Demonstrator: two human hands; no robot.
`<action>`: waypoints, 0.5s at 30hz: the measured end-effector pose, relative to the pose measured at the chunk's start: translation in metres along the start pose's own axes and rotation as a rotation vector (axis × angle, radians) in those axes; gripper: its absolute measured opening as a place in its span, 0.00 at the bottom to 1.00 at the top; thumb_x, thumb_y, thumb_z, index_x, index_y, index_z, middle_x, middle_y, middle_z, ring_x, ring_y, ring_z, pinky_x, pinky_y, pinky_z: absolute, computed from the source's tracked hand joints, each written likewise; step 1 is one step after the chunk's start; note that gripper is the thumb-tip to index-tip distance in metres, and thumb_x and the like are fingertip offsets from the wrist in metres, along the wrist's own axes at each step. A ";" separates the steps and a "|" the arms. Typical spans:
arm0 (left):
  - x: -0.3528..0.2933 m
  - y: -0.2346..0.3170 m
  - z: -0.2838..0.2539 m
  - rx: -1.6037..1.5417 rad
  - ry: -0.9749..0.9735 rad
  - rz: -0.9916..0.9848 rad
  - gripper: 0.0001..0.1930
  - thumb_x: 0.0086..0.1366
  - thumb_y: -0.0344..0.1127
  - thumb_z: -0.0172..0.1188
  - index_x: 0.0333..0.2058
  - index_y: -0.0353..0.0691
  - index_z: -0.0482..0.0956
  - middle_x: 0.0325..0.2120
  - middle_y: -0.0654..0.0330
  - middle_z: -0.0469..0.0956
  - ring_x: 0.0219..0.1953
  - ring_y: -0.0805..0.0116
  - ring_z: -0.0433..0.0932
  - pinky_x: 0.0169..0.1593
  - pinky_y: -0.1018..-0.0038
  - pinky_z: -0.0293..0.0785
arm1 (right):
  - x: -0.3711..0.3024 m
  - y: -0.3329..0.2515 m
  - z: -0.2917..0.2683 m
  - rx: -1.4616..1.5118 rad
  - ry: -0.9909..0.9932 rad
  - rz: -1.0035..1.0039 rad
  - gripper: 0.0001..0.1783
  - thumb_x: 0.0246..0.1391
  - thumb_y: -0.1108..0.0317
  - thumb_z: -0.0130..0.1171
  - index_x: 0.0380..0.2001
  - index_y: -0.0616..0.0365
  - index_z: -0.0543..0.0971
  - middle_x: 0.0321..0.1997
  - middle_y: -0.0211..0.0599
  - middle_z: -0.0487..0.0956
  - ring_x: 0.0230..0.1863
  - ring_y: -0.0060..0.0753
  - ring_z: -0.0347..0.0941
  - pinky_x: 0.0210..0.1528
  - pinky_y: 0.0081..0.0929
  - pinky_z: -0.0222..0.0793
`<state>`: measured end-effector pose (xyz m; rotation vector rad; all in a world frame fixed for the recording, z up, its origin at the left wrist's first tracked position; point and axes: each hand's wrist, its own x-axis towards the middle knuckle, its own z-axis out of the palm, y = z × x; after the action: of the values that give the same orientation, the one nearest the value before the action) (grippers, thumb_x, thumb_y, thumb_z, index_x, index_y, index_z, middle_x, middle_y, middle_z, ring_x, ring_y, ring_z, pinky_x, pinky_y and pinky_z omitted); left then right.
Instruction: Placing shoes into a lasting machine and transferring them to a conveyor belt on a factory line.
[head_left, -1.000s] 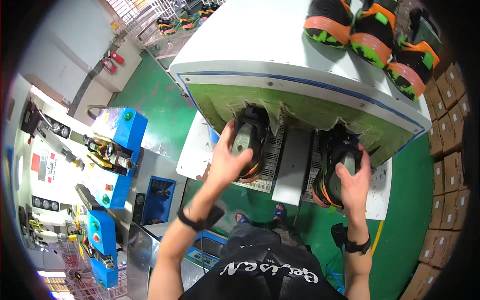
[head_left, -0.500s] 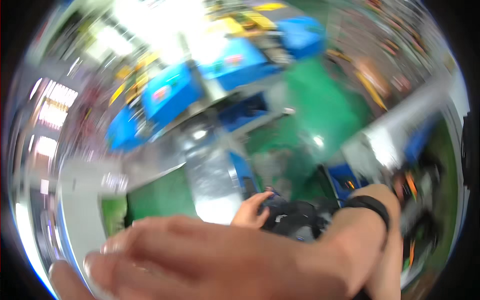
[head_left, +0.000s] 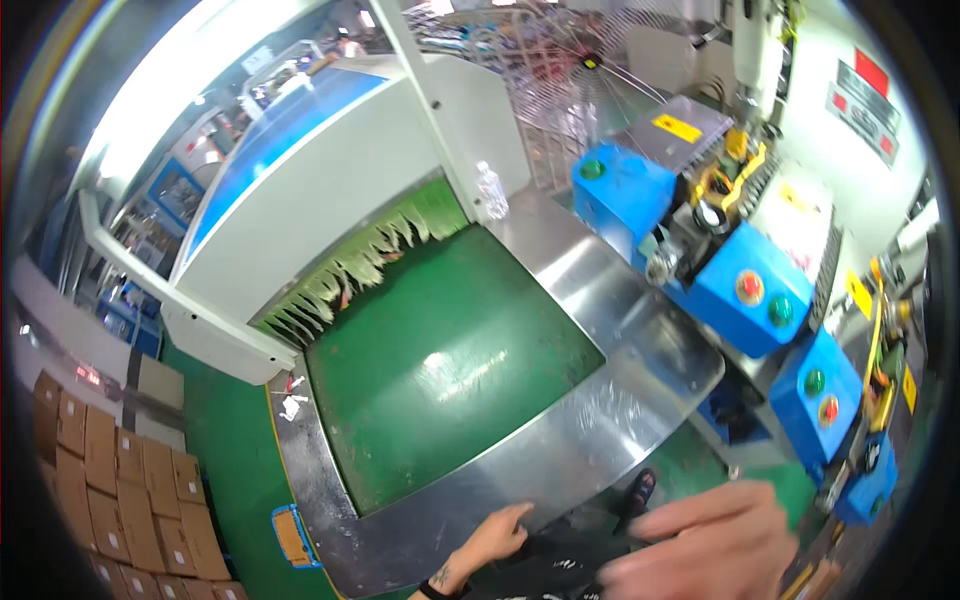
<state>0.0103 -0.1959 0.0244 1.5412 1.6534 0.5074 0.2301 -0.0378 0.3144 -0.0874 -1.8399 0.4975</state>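
My left hand (head_left: 495, 535) is low in the middle, by the near steel edge of a conveyor table. Its fingers are loosely bent with the index finger and thumb apart, and nothing shows in them. A dark band and a tattoo are at its wrist. My right hand (head_left: 710, 545) is large, close and blurred at the lower right, its fingers reaching leftward with a gap between them and no object visible. Beyond my left hand lies the green conveyor belt (head_left: 455, 370), framed by a steel rim (head_left: 480, 495). A fringed green curtain (head_left: 360, 265) hangs over the belt's far end.
A clear plastic bottle (head_left: 491, 190) stands on the steel rim's far corner. Blue machine boxes (head_left: 750, 290) with red and green buttons line the right. Stacked cartons (head_left: 130, 490) fill the lower left, and a small blue-framed stool (head_left: 293, 537) stands beside the table.
My view has swung from the blurred row of blue machines to the conveyor table, putting the machines on the right. The large near hand now appears at the lower right.
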 end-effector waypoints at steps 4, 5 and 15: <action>0.005 0.019 0.023 0.060 -0.070 -0.103 0.25 0.56 0.31 0.52 0.55 0.34 0.69 0.47 0.43 0.75 0.49 0.43 0.74 0.53 0.60 0.71 | -0.055 0.052 -0.003 0.048 0.361 0.811 0.10 0.58 0.73 0.50 0.29 0.67 0.78 0.22 0.34 0.77 0.22 0.21 0.70 0.26 0.18 0.67; 0.018 0.032 0.034 0.065 -0.037 -0.108 0.25 0.56 0.31 0.52 0.55 0.34 0.69 0.47 0.43 0.75 0.49 0.43 0.74 0.53 0.60 0.71 | -0.074 0.062 -0.015 0.101 0.175 0.882 0.09 0.57 0.73 0.50 0.30 0.66 0.79 0.22 0.33 0.78 0.20 0.19 0.69 0.25 0.18 0.66; 0.081 0.088 0.072 -0.180 0.027 0.019 0.21 0.57 0.34 0.53 0.51 0.37 0.71 0.41 0.43 0.76 0.46 0.47 0.75 0.51 0.61 0.70 | -0.109 0.114 -0.055 0.445 -0.345 0.935 0.08 0.57 0.74 0.56 0.39 0.63 0.79 0.36 0.44 0.82 0.36 0.35 0.81 0.38 0.26 0.76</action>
<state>0.1269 -0.1189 0.0251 1.4239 1.5694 0.6712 0.2953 0.0485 0.1866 -0.6021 -1.8939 1.6407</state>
